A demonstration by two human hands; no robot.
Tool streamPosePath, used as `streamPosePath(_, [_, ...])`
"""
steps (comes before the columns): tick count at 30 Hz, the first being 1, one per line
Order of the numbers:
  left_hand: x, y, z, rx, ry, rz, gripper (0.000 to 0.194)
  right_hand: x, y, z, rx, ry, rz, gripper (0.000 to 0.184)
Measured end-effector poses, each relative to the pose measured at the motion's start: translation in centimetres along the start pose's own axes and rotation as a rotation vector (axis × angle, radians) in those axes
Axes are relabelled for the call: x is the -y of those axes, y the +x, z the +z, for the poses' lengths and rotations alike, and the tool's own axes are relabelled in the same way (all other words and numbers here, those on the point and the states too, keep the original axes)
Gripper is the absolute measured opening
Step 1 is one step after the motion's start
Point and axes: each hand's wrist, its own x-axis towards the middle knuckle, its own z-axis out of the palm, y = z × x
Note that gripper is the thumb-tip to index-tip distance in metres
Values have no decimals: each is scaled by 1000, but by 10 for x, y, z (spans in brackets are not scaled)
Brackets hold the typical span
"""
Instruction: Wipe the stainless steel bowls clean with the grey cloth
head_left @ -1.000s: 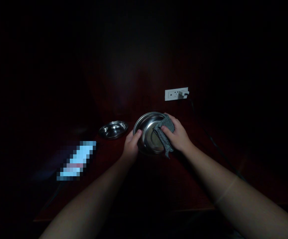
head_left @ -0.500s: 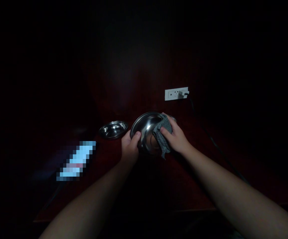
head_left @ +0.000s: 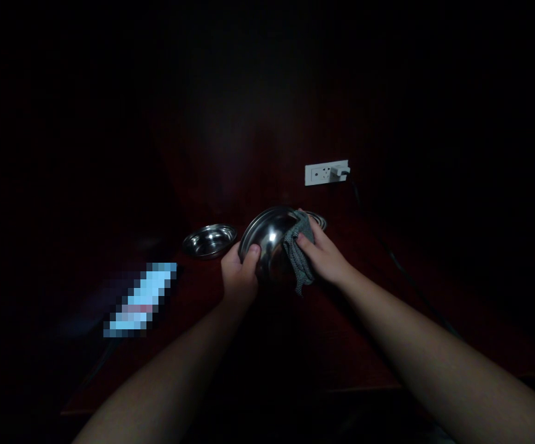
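Observation:
Above the dark red table, my left hand [head_left: 242, 271] grips the left rim of a shiny metal bowl [head_left: 270, 237], thumb on the near face. The bowl is tilted up on its side. My right hand [head_left: 320, 250] is closed on a grey-green cloth [head_left: 299, 246] and presses it against the bowl's right edge. The fingers behind the cloth are mostly hidden, and a loose end of it hangs below. Another metal bowl [head_left: 209, 240] stands upright on the table, left of my left hand. Part of a round metal rim [head_left: 318, 220] shows behind my right hand.
On the left lies a lit, pixelated screen [head_left: 142, 299]. A white wall socket [head_left: 326, 173] with a plug [head_left: 340, 169] in it is at the back, and a dark cable [head_left: 397, 264] runs down the right side. The table's front edge [head_left: 364, 389] faces me. The surroundings are very dark.
The held bowl has turned slightly and shifted a little left with both hands. The cloth has moved slightly left too, and more of the metal rim behind my right hand shows.

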Motion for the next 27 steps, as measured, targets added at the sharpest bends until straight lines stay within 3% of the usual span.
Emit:
streamPosePath(12, [-1,-1,3,18,-60,-22,21,-7,1,-6,9,-211,-76,60])
streamPosePath(27, [1,-2,3,35,-108,-51,22,-4,-2,-3,-13,-222,-60,57])
